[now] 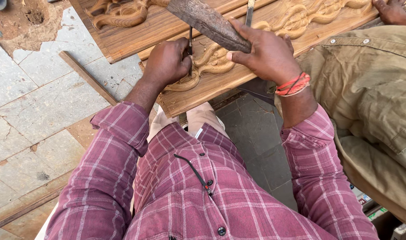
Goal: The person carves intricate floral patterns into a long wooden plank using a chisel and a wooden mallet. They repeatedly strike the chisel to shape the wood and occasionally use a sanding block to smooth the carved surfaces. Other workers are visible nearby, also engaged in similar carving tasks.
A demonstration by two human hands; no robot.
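chisel [190,43]: thin dark metal shaft, upright, tip set on the carved wooden panel [221,78]. mallet [209,22]: dark worn wooden block, tilted, above the panel just right of the chisel. panel: light brown, raised scroll relief, lying flat.

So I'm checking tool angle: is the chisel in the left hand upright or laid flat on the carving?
Roughly upright. The chisel rises from the left hand, tip on the carved panel.

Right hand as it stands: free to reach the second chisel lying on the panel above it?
Probably not yet. The right hand is wrapped round the wooden mallet. The second chisel lies close above its fingers with nothing between, so only the full grip stops it.
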